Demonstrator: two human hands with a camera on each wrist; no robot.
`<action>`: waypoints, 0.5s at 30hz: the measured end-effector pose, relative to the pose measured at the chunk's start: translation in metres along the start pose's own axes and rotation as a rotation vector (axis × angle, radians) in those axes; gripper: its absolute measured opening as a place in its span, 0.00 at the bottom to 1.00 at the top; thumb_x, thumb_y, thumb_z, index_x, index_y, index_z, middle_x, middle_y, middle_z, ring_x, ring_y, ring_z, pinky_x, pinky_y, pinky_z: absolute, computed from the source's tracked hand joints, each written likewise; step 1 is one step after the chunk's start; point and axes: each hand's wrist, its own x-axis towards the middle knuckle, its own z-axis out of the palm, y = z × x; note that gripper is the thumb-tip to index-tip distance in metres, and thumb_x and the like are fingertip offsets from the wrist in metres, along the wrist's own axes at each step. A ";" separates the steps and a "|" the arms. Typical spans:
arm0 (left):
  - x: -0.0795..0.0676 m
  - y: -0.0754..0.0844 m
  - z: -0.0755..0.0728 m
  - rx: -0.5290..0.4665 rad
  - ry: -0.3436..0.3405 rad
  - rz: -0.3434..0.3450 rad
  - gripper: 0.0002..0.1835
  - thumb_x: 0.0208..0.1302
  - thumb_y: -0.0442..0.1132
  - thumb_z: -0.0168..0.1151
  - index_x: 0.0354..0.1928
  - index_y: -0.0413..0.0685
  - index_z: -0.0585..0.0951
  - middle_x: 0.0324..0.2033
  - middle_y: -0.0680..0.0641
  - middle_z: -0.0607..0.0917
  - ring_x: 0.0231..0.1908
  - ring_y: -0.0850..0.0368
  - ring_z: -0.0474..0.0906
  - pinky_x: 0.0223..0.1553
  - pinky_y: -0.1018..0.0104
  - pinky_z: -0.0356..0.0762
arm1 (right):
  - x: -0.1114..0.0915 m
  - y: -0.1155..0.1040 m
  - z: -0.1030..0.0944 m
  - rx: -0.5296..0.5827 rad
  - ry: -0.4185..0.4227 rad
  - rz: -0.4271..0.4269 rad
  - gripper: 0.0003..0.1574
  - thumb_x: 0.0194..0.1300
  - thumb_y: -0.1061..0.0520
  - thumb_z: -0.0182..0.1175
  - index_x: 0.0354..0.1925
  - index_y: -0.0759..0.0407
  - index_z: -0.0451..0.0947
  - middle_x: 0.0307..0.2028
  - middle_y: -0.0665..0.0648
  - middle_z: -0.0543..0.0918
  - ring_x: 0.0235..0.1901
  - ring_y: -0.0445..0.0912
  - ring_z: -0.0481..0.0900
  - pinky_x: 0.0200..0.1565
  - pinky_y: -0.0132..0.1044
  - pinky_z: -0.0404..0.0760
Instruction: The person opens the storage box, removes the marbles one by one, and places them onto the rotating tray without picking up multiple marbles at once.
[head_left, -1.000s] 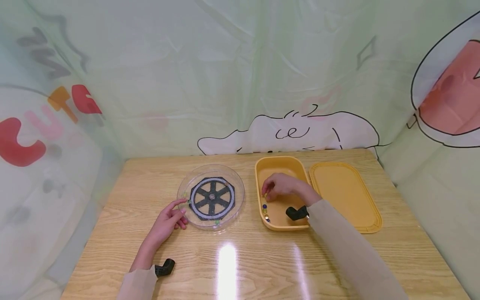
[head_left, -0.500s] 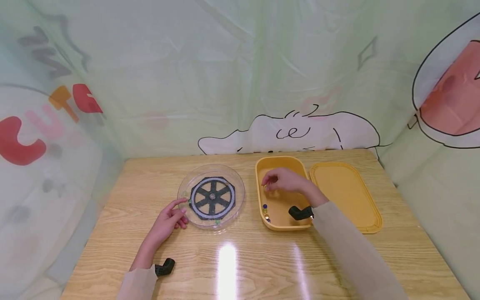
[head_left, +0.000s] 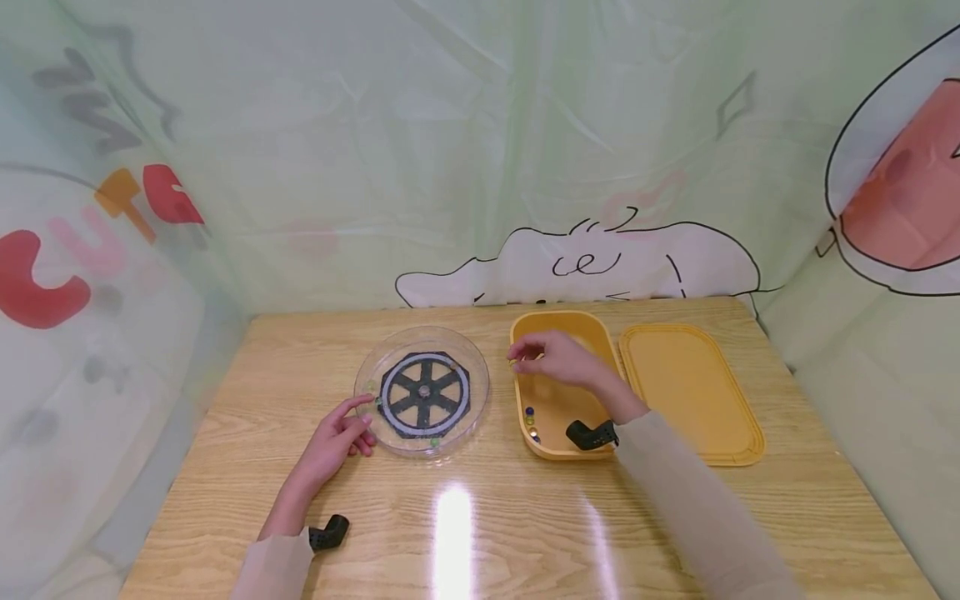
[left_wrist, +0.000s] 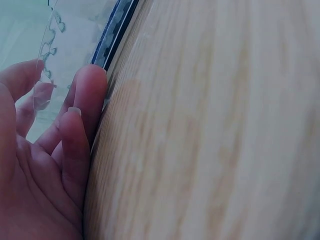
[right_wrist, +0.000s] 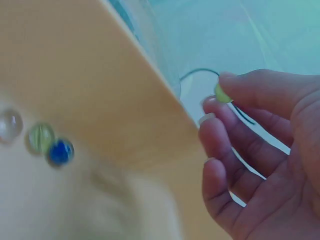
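Note:
My right hand [head_left: 557, 358] pinches a yellow-green marble [right_wrist: 223, 93] between thumb and fingertip, above the left rim of a yellow plastic box [head_left: 564, 457]. Inside the box, near its left wall, lie several marbles, among them a blue marble [right_wrist: 61, 152], a green-striped marble [right_wrist: 40, 138] and a clear marble [right_wrist: 9, 125]. My left hand [head_left: 335, 436] rests on the table, relaxed fingers touching the left edge of a round clear dish [head_left: 480, 417]. A black spoked wheel pattern [head_left: 424, 393] shows within the dish. A green marble [head_left: 434, 443] and a few other small marbles sit around its edge.
The yellow lid [head_left: 690, 392] lies flat on the wooden table [head_left: 375, 533], just right of the box. A printed curtain [head_left: 450, 167] hangs behind the table and along both sides. Each wrist carries a black camera mount [head_left: 330, 533].
My right hand has risen from the inside of the box and shifted left to its rim with the yellow-green marble. The left hand stays where it was at the dish.

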 end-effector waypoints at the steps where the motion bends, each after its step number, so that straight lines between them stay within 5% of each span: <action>1: 0.000 0.000 0.000 0.000 -0.001 0.001 0.21 0.77 0.34 0.51 0.68 0.40 0.69 0.30 0.37 0.84 0.27 0.45 0.82 0.31 0.66 0.74 | 0.001 -0.002 0.002 0.016 0.004 -0.007 0.10 0.64 0.62 0.66 0.44 0.63 0.83 0.38 0.52 0.84 0.40 0.48 0.77 0.47 0.41 0.75; 15: 0.000 0.000 0.000 0.001 0.000 -0.012 0.22 0.77 0.36 0.52 0.69 0.40 0.68 0.31 0.37 0.84 0.27 0.46 0.82 0.31 0.66 0.75 | 0.025 -0.028 0.038 0.050 -0.031 -0.068 0.10 0.64 0.62 0.68 0.44 0.61 0.84 0.35 0.50 0.83 0.37 0.46 0.76 0.42 0.38 0.76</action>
